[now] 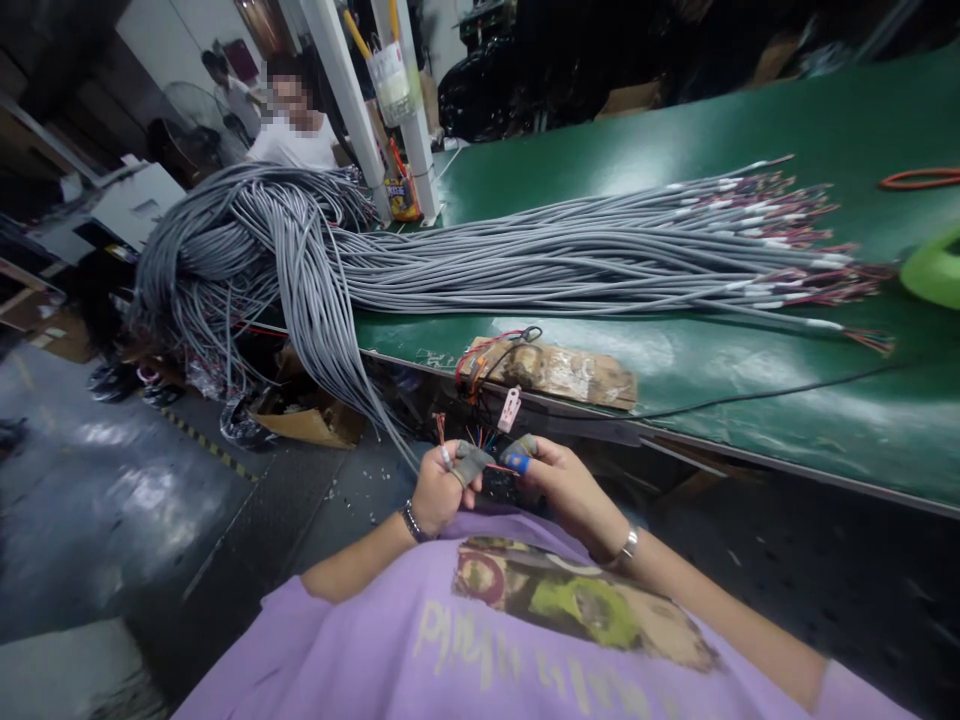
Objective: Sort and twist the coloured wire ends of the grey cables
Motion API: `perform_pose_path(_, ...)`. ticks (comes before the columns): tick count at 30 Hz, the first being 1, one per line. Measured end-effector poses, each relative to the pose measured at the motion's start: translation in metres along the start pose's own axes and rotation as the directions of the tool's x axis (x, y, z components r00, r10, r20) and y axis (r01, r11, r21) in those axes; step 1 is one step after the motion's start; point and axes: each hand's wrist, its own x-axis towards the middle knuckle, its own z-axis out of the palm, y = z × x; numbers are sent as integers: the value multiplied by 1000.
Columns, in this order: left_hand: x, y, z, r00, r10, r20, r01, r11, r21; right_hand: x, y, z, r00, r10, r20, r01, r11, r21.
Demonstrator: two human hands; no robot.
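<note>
My left hand (441, 488) is closed in front of my body, its thumb wrapped in grey tape. It grips the end of a grey cable, and a tuft of bare copper strands (440, 430) pokes up above the fist. Thin coloured wires (481, 438) fan out between my hands. My right hand (551, 470), with blue and grey tape on its fingers, pinches at a thin reddish wire (501, 467) that spans from the left fingers. Its fingertips partly hide the wire's end. Just beyond the hands hangs a pale pink tag-like piece (510, 410).
A green table (750, 400) runs along the front. Across it lies a large bundle of grey cables (525, 255), drooping over the left end. A worn wooden board (577, 375) sits at the near edge. A cardboard box (315, 420) stands below; a person (296, 140) is behind.
</note>
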Motion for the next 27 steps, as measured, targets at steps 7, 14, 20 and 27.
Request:
perform_pose_path(7, -5, 9, 3, 999, -23, 35, 22, 998, 52, 1, -10, 0, 992, 47, 115, -46, 999, -10)
perform_pose_path(14, -7, 10, 4, 996, -58, 63, 52, 995, 88, 3, -8, 4, 998, -12, 54, 17, 997, -80)
perform_pose_path(20, -5, 5, 2, 998, -49, 34, 48, 999, 25, 0, -3, 5, 999, -42, 22, 43, 997, -64)
perform_pose_path(27, -3, 16, 4, 994, -90, 55, 92, 995, -34, -1, 2, -2, 999, -9, 47, 8, 1000, 16)
